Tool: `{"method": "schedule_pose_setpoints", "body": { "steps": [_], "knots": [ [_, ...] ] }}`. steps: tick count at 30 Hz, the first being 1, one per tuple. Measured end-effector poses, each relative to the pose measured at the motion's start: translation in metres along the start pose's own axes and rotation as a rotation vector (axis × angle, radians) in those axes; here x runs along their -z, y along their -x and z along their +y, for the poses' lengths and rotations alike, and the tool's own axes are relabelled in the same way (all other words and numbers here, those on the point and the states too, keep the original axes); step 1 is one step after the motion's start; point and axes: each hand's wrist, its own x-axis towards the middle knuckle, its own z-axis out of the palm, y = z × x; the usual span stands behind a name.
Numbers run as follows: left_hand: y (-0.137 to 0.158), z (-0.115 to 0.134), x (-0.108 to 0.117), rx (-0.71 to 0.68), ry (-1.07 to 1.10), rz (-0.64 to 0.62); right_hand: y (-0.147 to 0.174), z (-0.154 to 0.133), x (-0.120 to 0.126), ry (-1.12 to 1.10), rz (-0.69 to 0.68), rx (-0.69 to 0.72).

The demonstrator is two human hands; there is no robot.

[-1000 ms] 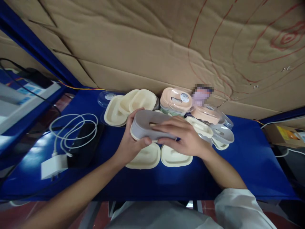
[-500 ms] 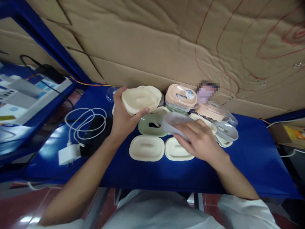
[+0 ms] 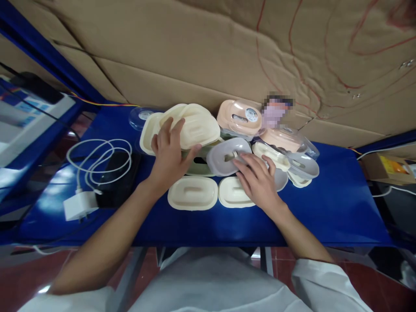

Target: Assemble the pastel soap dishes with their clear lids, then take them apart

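Note:
My left hand (image 3: 169,152) lies with fingers apart over a stack of cream plastic lids (image 3: 201,126), its fingertips resting on the top ones. My right hand (image 3: 259,178) has its fingers spread at the right end of a grey slotted plastic dish (image 3: 224,158), touching its edge. The grey dish partly covers a green slotted dish (image 3: 202,168). Two cream oval pieces with raised ridges, a left one (image 3: 193,200) and a right one (image 3: 232,197), lie side by side in front; my right hand hides part of the right one.
Peach boxes with clear covers (image 3: 238,117) stand at the back. More cream pieces (image 3: 271,157) and grey dishes (image 3: 303,168) lie to the right. A white charger (image 3: 79,206) and coiled cable are at left on the blue tabletop (image 3: 338,208). Cardboard (image 3: 182,56) walls the back.
The grey dish went from my right hand down onto the green one. My left hand loosened its grip on the cream lids, which now rest on the pile. The view shifted slightly.

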Motion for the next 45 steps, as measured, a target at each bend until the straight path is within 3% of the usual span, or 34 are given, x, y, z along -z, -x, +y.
{"method": "schedule_pose_setpoints", "body": {
  "steps": [6,11,13,16,18,21,26,31,36,38,41,45],
  "knots": [
    [0.011,0.01,-0.003,-0.114,-0.153,-0.034,-0.004,0.002,-0.007,-0.001,0.015,-0.178],
    [0.015,0.014,-0.003,-0.201,-0.211,0.001,0.004,0.004,-0.005,-0.039,-0.054,-0.051],
    [0.018,0.02,0.001,-0.405,-0.223,0.068,0.006,0.004,-0.005,-0.028,0.0,0.005],
    [0.034,0.037,0.005,-0.893,-0.264,0.095,0.006,0.003,-0.006,0.014,0.052,0.044],
    [0.053,0.053,0.001,-1.123,-0.25,-0.037,0.005,0.002,-0.006,0.018,0.016,0.065],
    [0.083,0.072,-0.014,-1.219,-0.381,-0.307,0.006,0.001,-0.008,-0.007,-0.102,0.1],
    [0.11,0.079,-0.03,-1.141,-0.446,-0.536,0.008,0.007,-0.008,-0.058,-0.214,0.184],
    [0.139,0.086,-0.02,-1.05,-0.344,-0.69,0.008,0.014,0.0,-0.13,-0.079,0.257],
    [0.168,0.077,-0.003,-0.935,-0.25,-0.632,0.011,0.017,0.03,-0.336,0.176,0.103],
    [0.172,0.064,0.007,-0.863,-0.247,-0.609,0.021,0.013,0.042,-0.385,0.21,0.06],
    [0.173,0.043,0.021,-0.769,-0.272,-0.568,0.048,-0.006,0.051,-0.368,0.112,0.046],
    [0.173,0.024,0.025,-0.661,-0.283,-0.447,0.091,-0.044,0.041,-0.272,-0.022,-0.055]
  ]
}}
